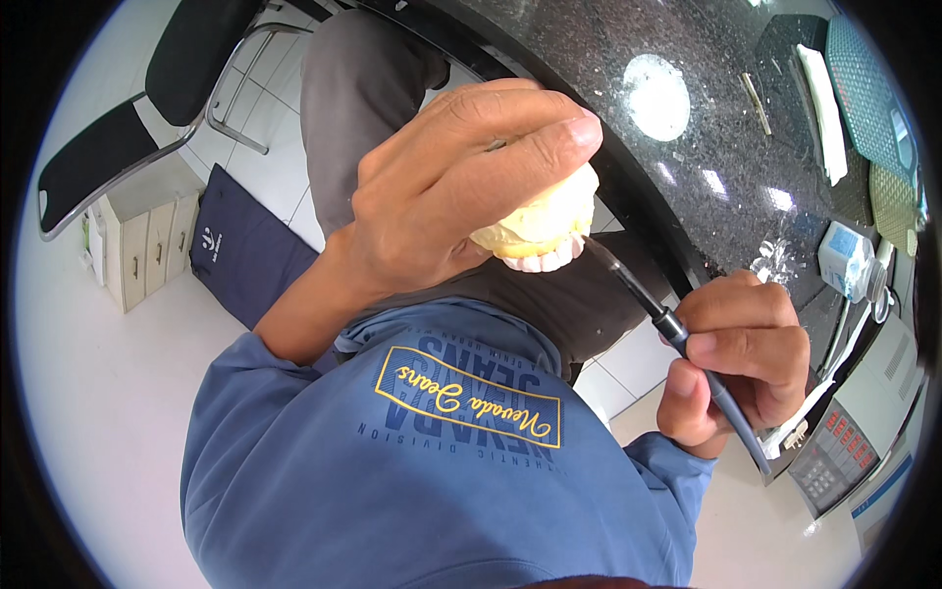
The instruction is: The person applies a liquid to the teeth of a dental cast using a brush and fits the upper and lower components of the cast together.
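Observation:
My left hand (461,177) is closed around a dental cast (549,211), thumb and fingers wrapped over its pale yellowish body. A row of whitish teeth (545,259) shows along the cast's lower edge; the palm and fingers hide the rest. In my right hand (746,344) a slim black pen-like tool (643,290) is pinched between thumb and fingers. Its thin tip points up and left, at the cast's right edge beside the teeth. Whether the tip touches the cast I cannot tell. A grey cord-like tail runs down from the tool below my fingers.
A dark speckled counter (711,167) lies at upper right, bearing a white round patch (656,96), a thin stick (756,103), a teal basket (868,88) and a blue-white container (846,260). A device with red buttons (839,447) stands at right. A black chair (201,59) is at upper left.

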